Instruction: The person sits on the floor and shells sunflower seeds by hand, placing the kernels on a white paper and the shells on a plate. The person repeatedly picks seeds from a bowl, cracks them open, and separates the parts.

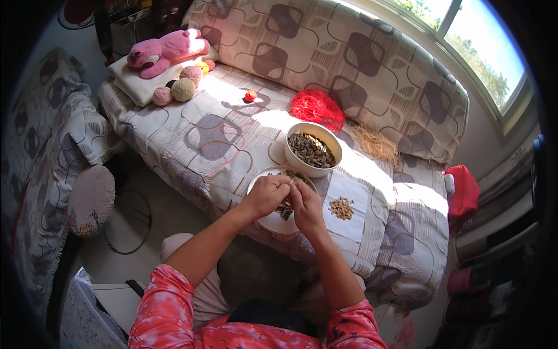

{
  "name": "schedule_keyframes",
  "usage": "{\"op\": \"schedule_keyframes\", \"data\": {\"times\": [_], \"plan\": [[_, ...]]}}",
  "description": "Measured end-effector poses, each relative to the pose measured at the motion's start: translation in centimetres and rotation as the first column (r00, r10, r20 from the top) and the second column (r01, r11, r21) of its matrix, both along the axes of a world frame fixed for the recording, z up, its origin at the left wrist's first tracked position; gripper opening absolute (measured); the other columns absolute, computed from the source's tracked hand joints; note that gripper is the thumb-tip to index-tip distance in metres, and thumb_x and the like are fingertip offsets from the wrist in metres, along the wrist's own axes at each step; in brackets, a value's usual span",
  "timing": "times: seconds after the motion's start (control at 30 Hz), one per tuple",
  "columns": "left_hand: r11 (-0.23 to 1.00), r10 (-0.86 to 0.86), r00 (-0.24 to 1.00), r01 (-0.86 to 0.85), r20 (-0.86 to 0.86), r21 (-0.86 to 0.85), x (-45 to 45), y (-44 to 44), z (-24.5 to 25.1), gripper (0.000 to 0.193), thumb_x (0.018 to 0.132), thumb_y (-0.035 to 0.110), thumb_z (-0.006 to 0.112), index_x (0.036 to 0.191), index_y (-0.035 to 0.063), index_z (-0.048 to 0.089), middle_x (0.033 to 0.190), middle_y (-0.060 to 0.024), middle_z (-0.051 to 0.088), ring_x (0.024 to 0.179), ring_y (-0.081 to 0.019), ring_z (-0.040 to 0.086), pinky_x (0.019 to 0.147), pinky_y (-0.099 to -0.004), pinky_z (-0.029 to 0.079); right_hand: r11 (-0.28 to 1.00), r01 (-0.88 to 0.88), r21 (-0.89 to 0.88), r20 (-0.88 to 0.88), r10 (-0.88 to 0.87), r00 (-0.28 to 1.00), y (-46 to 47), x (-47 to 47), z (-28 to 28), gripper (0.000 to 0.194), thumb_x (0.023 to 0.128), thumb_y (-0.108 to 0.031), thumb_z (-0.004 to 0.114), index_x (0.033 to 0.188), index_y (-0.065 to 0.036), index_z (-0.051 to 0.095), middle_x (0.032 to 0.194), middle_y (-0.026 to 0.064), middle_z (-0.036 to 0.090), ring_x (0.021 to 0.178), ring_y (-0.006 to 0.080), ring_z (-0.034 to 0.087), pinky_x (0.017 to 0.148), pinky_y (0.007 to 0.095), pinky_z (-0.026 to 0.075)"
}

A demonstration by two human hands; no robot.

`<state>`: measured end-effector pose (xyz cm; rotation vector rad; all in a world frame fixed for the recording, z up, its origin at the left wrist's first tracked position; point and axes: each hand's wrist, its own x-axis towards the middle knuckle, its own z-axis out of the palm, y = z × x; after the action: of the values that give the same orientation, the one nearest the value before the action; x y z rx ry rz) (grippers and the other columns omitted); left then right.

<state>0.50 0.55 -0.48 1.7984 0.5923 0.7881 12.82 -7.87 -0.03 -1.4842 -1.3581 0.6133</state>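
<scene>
Both my hands meet over a white plate (279, 226) that holds dark seed shells. My left hand (267, 195) and my right hand (306, 206) have thumbs and fingertips pinched together around something small, probably a seed, mostly hidden by the fingers. Just behind the plate stands a white bowl (314, 148) with striped sunflower seeds and a few rounder brown pieces. A small heap of pale shelled kernels (341, 208) lies on a white paper sheet (348, 231), to the right of my right hand.
The patterned sofa (209, 135) carries red stringy fibre (317, 109), tan fibre (374, 143), a small red yarn ball (250, 96) and several larger yarn balls (183, 89). A pink plush toy (168, 50) lies on a folded cream cloth. A round stool (91, 196) stands left.
</scene>
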Motion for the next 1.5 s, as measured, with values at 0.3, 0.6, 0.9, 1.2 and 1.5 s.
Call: {"op": "schedule_keyframes", "data": {"times": [0.3,0.6,0.9,1.2,1.5], "plan": [[0.988,-0.104,0.992,0.112,0.077,-0.108,0.2,0.5,-1.1,0.020,0.090,0.013,0.043,0.081,0.0000,0.056,0.072,-0.0022,0.057,0.066,-0.0067,0.052,0.059,-0.0242,0.044,0.992,-0.128,-0.016,-0.497,0.104,0.862,0.8,1.1,-1.2,0.027,0.100,-0.019,0.045,0.082,-0.002,0.055,0.065,-0.0016,0.050,0.058,0.0050,0.042,0.053,0.0208,0.036],[0.983,-0.113,0.989,0.125,0.098,-0.131,0.1,0.3,-0.7,0.021,0.092,0.013,0.042,0.078,0.0016,0.052,0.071,-0.0003,0.052,0.066,-0.0061,0.049,0.059,-0.0228,0.043,0.999,-0.032,0.022,-0.138,0.035,0.990,0.4,0.9,-0.3,0.024,0.098,-0.016,0.049,0.079,-0.001,0.054,0.065,0.0002,0.053,0.058,0.0061,0.045,0.052,0.0231,0.039],[0.988,-0.076,0.993,0.088,0.091,-0.131,0.2,0.2,-0.5,0.019,0.087,0.010,0.043,0.076,0.0006,0.055,0.068,-0.0010,0.055,0.065,-0.0062,0.050,0.059,-0.0232,0.043,0.998,0.014,0.054,0.068,-0.018,0.998,0.1,0.5,0.2,0.023,0.097,-0.015,0.049,0.080,0.000,0.054,0.065,0.0015,0.053,0.059,0.0074,0.047,0.052,0.0249,0.040],[0.987,-0.130,0.986,0.139,0.107,-0.076,0.1,0.3,-0.7,0.017,0.088,0.009,0.045,0.080,-0.0010,0.055,0.071,-0.0034,0.059,0.066,-0.0075,0.056,0.063,-0.0242,0.047,0.980,-0.195,-0.033,-0.474,0.156,0.866,0.3,1.5,0.4,0.028,0.098,-0.021,0.046,0.079,-0.003,0.056,0.064,-0.0008,0.054,0.055,0.0055,0.045,0.048,0.0213,0.035],[0.979,-0.204,0.978,0.202,0.045,0.032,-0.3,0.4,0.1,0.018,0.091,0.011,0.044,0.083,-0.0012,0.055,0.075,-0.0028,0.057,0.072,-0.0088,0.053,0.066,-0.0257,0.045,0.952,-0.292,-0.087,-0.541,0.201,0.816,-0.1,2.3,1.1,0.029,0.098,-0.024,0.045,0.080,-0.005,0.057,0.063,-0.0029,0.048,0.055,0.0038,0.041,0.047,0.0194,0.030]]}}
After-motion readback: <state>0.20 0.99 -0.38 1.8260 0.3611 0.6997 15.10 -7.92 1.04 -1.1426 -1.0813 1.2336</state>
